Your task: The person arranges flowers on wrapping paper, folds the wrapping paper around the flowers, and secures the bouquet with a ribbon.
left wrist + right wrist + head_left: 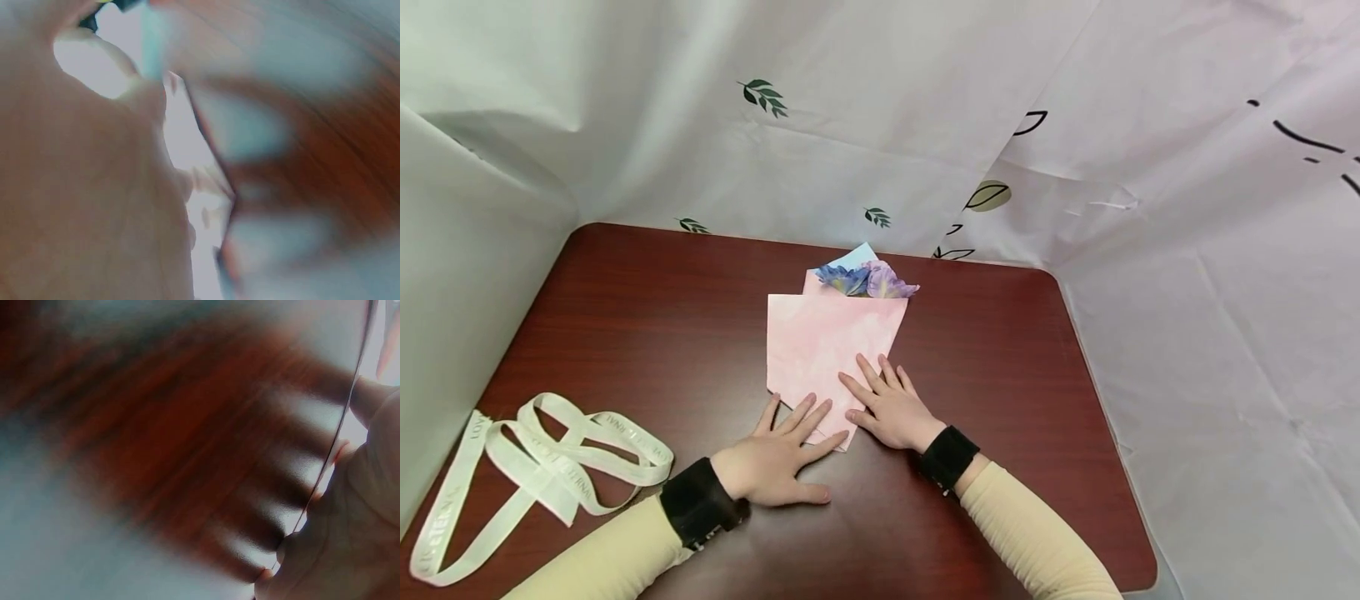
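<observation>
Paper (827, 333), soft pink and folded, lies flat near the middle of a shiny red-brown table (1015, 375). It is wide at the top and gets thin at the bottom, close to the person. A blue flower (844, 279) and a purple flower (887, 282) poke out over its top edge, side by side. Behind them a light blue tip (861, 255) sticks up, with a bit more pink next to it. The left hand (778, 467) is wide open, palm down, with its fingers spread over the low left part of the pink sheet. Its thumb is off the sheet, over the table. The right hand (895, 412) is open too, with its fingers spread on the right edge of the sheet, and its thumb is near the bottom. Both hands just touch the sheet, and neither one grabs it. Each wrist has a black band (949, 458), and both sleeves (1033, 533) are pale yellow. Off to the left, a long white ribbon (456, 508) with pale letters lies in loose loops, well apart from the flowers. White cloth (842, 158) with green leaves hangs behind the table. Both wrist pictures are blurry in big parts.
</observation>
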### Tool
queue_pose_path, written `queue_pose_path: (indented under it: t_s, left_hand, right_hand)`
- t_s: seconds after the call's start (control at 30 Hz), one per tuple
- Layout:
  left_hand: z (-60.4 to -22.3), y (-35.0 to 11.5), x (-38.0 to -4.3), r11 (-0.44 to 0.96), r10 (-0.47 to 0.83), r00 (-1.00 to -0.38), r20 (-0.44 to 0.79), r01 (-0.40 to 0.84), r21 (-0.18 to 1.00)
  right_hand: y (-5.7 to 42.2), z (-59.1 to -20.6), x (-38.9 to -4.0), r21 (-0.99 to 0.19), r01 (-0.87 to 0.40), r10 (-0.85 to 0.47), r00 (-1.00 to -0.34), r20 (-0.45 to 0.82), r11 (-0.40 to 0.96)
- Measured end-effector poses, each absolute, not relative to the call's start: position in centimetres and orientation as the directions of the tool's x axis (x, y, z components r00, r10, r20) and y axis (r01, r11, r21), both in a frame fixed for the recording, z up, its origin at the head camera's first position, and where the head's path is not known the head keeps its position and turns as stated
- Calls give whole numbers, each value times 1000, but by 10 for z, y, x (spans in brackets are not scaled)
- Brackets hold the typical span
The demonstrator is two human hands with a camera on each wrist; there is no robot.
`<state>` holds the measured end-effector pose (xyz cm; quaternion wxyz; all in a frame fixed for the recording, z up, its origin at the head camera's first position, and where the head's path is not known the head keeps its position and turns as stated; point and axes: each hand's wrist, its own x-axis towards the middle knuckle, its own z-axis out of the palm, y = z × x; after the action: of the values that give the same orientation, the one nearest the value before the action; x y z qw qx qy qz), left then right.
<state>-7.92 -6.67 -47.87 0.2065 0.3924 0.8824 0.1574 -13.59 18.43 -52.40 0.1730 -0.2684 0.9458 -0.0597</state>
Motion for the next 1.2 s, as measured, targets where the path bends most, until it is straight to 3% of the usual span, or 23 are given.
queue_pose_path:
  t_s: [0.2,0.43,0.7,0.87,0.97,1.2]
  left_hand:
    - [-482,-50,-97,660,732,-671,-123,651,376]
    - [-497,-56,-99,654,752,-604,-263,637,408]
    - [-505,-67,-89,603,792,-560,-243,660,449]
    - [-513,-70,-87,585,799,-561,-216,644,493]
    - [-514,-70,-86,572,804,-558,-204,636,517]
    - [-507,-73,-82,569,810,-544,-217,643,512]
  right_hand:
    - [185,-526,-134,-159,-506,-530,-795,-295,848]
    - [183,-529,-134,-173,-511,-539,-792,-287,842]
    - [191,-524,-140,-150,-506,-526,-789,-317,849]
    - [212,-529,-161,-125,-552,-563,-779,-275,824]
    - [232,-532,-180,-108,-521,-531,-813,-240,847]
    - [264,-525,-224,-116,-448,-461,-831,-310,886]
